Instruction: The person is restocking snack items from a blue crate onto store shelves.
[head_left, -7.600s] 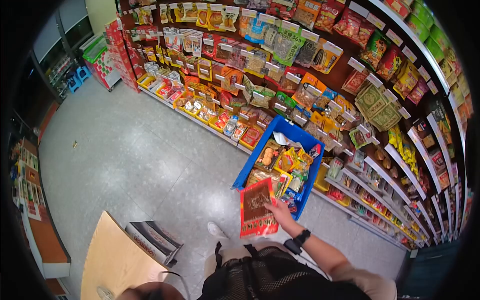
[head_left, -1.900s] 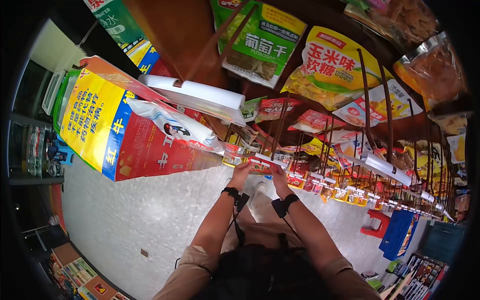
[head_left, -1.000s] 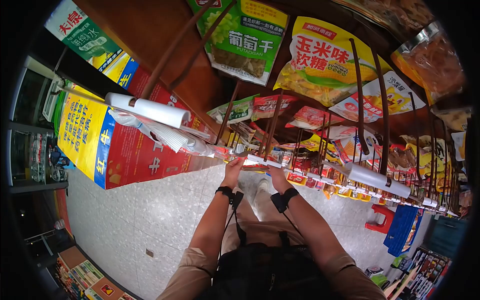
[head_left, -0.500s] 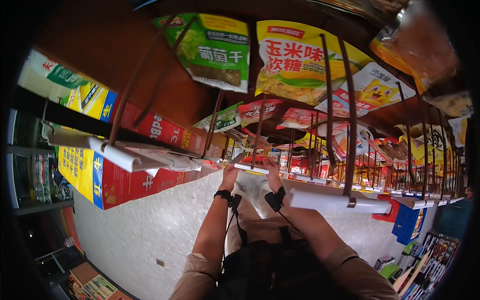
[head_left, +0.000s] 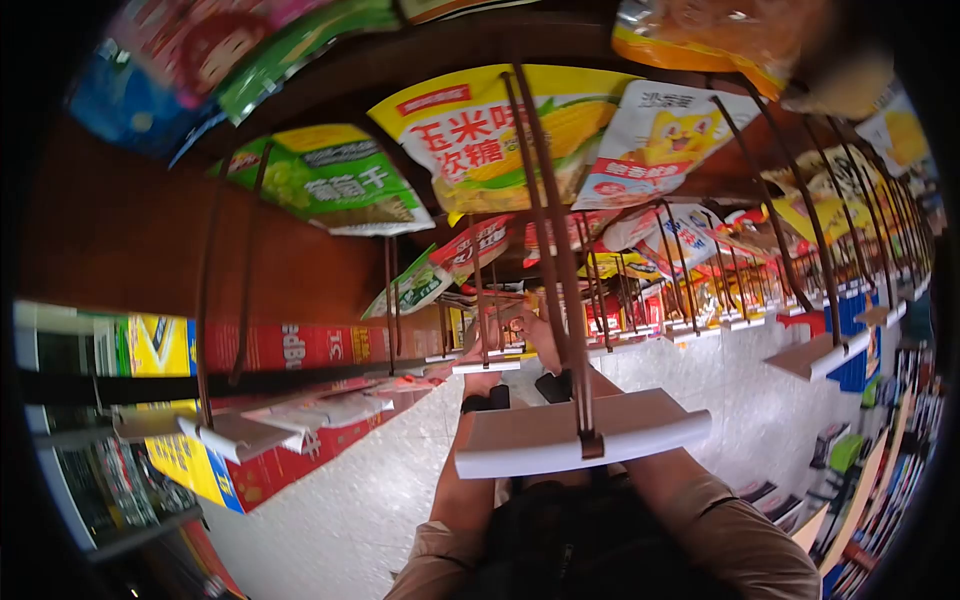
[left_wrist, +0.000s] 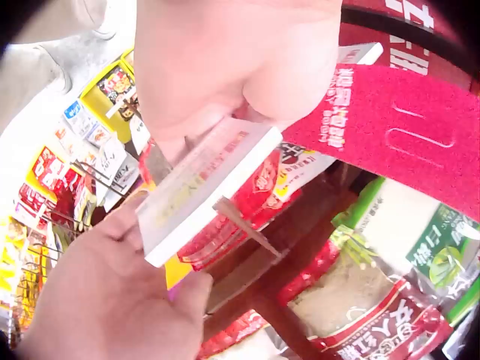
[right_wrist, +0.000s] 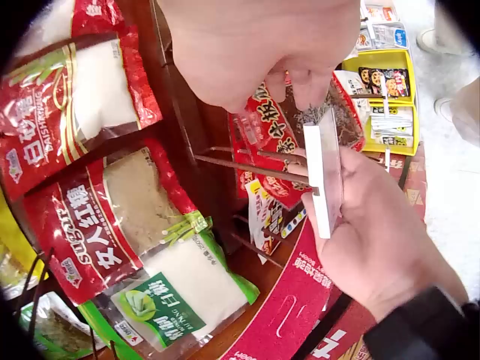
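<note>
Both hands hold a red packet (right_wrist: 266,124) at a hanging rack, its clear window showing dark brown contents. In the right wrist view, my right hand (right_wrist: 262,52) curls its fingers onto the packet from above. My left hand (right_wrist: 382,225) grips it from the lower right, its fingertips partly hidden behind a white price-tag holder (right_wrist: 322,172). The two-pronged hook (right_wrist: 255,169) of that holder overlaps the packet. Seen from the head, the hands, the left (head_left: 480,384) and the right (head_left: 543,340), sit low among the hooks, and the packet is mostly hidden.
A large price holder (head_left: 585,430) on its hook juts out close over the forearms. Hanging beside the hands are sugar bags (right_wrist: 105,217), with a green raisin bag (head_left: 335,185) and a corn candy bag (head_left: 490,140) higher up. Red drink cartons (head_left: 310,455) stand at left.
Earlier, the right hand held a red packet over a blue basket; now both hands are at the rack. The hands have moved in among the hooks, and the head view has come closer to the shelf.
</note>
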